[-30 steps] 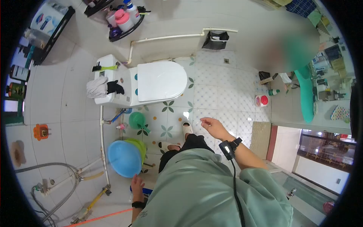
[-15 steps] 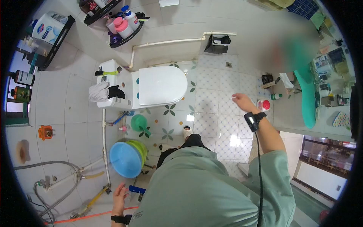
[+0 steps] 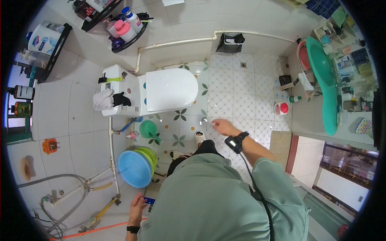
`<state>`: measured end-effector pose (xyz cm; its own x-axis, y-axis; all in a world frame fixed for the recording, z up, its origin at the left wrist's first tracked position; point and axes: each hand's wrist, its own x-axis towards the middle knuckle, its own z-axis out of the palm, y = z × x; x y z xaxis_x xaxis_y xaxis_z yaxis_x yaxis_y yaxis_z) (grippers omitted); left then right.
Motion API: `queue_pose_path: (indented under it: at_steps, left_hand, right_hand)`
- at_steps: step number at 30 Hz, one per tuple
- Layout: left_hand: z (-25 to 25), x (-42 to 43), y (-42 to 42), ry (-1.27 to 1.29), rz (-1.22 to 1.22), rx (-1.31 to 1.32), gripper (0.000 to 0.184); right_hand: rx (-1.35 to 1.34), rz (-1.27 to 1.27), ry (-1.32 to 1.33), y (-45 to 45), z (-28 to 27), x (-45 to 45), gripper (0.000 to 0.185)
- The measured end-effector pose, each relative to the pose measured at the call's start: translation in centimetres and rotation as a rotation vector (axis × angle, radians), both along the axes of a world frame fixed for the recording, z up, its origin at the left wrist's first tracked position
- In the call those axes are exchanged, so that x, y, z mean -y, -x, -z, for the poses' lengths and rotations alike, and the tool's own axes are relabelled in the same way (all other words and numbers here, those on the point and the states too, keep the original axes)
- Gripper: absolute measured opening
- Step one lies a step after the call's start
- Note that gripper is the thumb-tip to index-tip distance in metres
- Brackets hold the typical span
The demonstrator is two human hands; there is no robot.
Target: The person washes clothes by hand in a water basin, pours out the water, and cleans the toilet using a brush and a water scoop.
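Observation:
My right hand hangs over the tiled floor in front of my body, its fingers loosely bent and nothing seen in them. A black strap with a small device and cable is on that wrist. My left hand is low at my left side with loosely curled fingers. Beside its fingertips is a blue object, partly covered; I cannot tell whether they touch. Above the left hand stand a light blue basin and a green basin. Ahead is the white toilet with its lid down.
A green dipper lies on the floor by the toilet. Grey and black cloths rest on the toilet tank. To the right are a red-lidded jar, a mat and a green sink counter. A hose runs along the left wall.
My right hand has moved left, from over the right part of the floor toward my front. My left hand has shifted right and now overlaps part of the blue object. The sink is no longer blurred.

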<state>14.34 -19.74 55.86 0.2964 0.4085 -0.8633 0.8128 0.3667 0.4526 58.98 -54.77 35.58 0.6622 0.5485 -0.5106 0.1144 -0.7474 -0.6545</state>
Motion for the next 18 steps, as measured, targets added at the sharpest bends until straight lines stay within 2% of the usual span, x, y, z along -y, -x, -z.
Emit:
queue_pose_path:
  at_steps: [4, 7, 9, 11, 14, 18]
  left_hand:
    - [0.1, 1.1, -1.5, 0.028, 0.042, -0.025, 0.048]
    - [0.5, 0.0, -2.2, 0.017, 0.051, 0.024, 0.046]
    - [0.4, -1.5, -2.5, -0.029, 0.071, 0.037, 0.046]
    - [0.4, -2.8, -3.5, -0.081, 0.117, 0.064, 0.046]
    - [-0.3, -5.8, -5.6, -0.199, 0.276, 0.104, 0.046]
    - [-2.5, -11.6, -7.5, -0.454, 0.424, 0.188, 0.049]
  right_hand:
    - [-0.041, -0.054, 0.048, 3.3, -0.9, -1.8, 0.041]
    - [-0.293, -0.042, -0.194, 1.2, -0.4, -4.4, 0.043]
    - [-0.790, 0.405, -0.484, -1.2, -4.9, -6.8, 0.039]
    - [0.247, -0.303, -0.016, -3.0, -4.5, -7.1, 0.029]
    - [0.476, -0.461, -0.126, -5.4, -4.7, -10.2, 0.023]
    - [0.640, -0.676, -0.427, -3.3, -13.5, -20.4, 0.014]
